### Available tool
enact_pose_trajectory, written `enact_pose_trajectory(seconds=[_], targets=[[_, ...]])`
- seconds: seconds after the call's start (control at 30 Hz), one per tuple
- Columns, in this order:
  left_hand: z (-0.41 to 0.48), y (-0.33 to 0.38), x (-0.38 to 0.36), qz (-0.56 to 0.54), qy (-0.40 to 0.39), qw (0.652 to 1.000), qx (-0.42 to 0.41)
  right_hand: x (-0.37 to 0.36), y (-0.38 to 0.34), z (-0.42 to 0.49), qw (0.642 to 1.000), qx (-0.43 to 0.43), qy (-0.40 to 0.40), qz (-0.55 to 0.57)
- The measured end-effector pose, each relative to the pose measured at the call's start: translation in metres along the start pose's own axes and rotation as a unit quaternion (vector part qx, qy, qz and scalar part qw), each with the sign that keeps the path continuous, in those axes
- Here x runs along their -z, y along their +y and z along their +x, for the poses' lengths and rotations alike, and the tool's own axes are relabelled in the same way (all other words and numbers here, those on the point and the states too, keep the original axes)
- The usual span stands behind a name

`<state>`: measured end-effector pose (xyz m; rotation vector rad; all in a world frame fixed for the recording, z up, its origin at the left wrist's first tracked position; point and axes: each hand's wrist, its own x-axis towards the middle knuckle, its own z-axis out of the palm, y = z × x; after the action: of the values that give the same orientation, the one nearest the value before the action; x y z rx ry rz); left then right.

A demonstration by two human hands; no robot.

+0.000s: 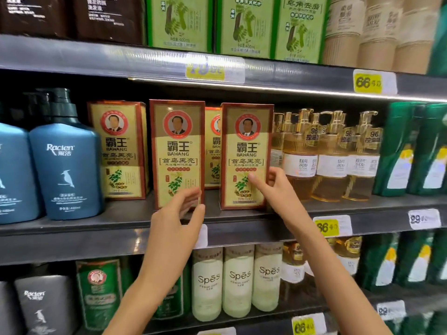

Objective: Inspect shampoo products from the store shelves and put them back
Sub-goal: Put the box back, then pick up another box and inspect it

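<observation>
Several red-and-gold Bawang shampoo boxes stand upright on the middle shelf (116,222). My right hand (274,189) grips the rightmost box (245,146) low down, thumb on its front face and fingers round its right edge. That box stands on the shelf. My left hand (179,213) is at the foot of the middle box (177,151), fingers loosely spread and reaching across its lower right corner, thumb apart from the box. A third box (118,151) stands further left, and another is partly hidden behind the two front ones.
Blue Raclen pump bottles (65,160) stand at the left and amber pump bottles (331,160) crowd the right box's right side, then green bottles (411,151). Green boxes (179,20) fill the shelf above. White Spes bottles (238,279) stand below.
</observation>
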<state>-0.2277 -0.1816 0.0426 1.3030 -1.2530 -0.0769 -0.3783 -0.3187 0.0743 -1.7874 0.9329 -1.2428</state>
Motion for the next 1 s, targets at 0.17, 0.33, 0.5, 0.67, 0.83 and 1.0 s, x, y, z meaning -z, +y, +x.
enact_pose_trajectory(seconds=[0.17,0.33,0.5,0.67,0.83,1.0], targets=[[-0.006,-0.008,-0.006,0.005,-0.019,1.000,0.012,0.002,0.011,0.006,0.994,-0.008,-0.051,0.094],[-0.007,-0.001,-0.007,0.008,-0.029,0.999,0.009,0.003,-0.001,-0.012,0.985,-0.017,-0.012,0.172],[-0.018,0.019,-0.020,-0.067,-0.074,0.993,0.055,0.018,-0.018,-0.061,0.970,-0.041,-0.023,0.240],[-0.064,0.023,-0.050,-0.240,-0.165,0.938,0.189,0.025,0.009,-0.128,0.965,-0.091,-0.040,0.241],[-0.133,0.003,-0.083,-0.318,-0.169,0.891,0.275,0.042,0.054,-0.187,0.954,-0.164,-0.057,0.245],[-0.193,-0.009,-0.107,-0.356,-0.188,0.858,0.318,0.073,0.088,-0.221,0.936,-0.212,-0.074,0.269]])
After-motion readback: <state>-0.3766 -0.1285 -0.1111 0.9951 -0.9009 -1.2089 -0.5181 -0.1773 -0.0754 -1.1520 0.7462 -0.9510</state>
